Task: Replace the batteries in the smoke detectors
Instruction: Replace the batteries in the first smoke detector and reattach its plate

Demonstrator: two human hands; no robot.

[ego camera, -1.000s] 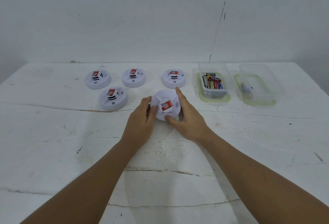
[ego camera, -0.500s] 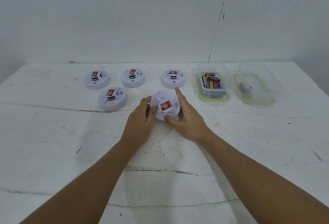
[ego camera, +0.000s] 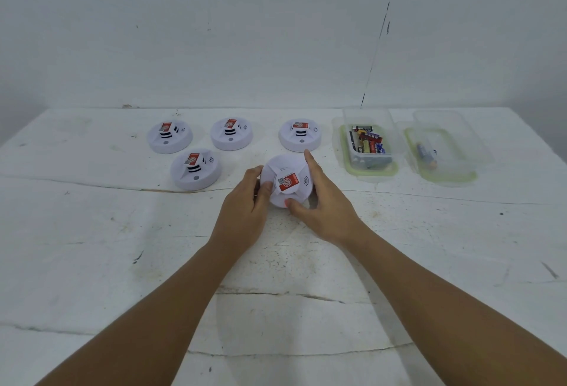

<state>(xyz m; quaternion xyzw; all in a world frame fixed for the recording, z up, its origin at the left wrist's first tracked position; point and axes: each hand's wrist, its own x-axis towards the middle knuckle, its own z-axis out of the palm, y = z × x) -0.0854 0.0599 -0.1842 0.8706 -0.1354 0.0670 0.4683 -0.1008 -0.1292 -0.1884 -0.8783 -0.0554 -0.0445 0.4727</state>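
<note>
A round white smoke detector [ego camera: 287, 180] with a red label on top sits tilted toward me at the middle of the table. My left hand [ego camera: 245, 212] grips its left edge. My right hand [ego camera: 322, 204] grips its right side, index finger along the far rim and thumb on the near rim. Several more white smoke detectors lie flat behind it: one at the near left [ego camera: 195, 168], one at the back left [ego camera: 169, 136], one at the back middle [ego camera: 231, 133] and one at the back right [ego camera: 300, 134].
A clear plastic tub [ego camera: 346, 152] holding several loose batteries [ego camera: 368, 142] stands to the right of the detectors. Further right, a second clear tub [ego camera: 460, 168] holds a battery or two [ego camera: 425, 154]. The white cracked table [ego camera: 92, 232] meets a pale wall behind.
Both hands have stayed on the smoke detector; it appears tilted a little more toward me, its label turned slightly. The red light seen on the near-left detector half a second ago is gone.
</note>
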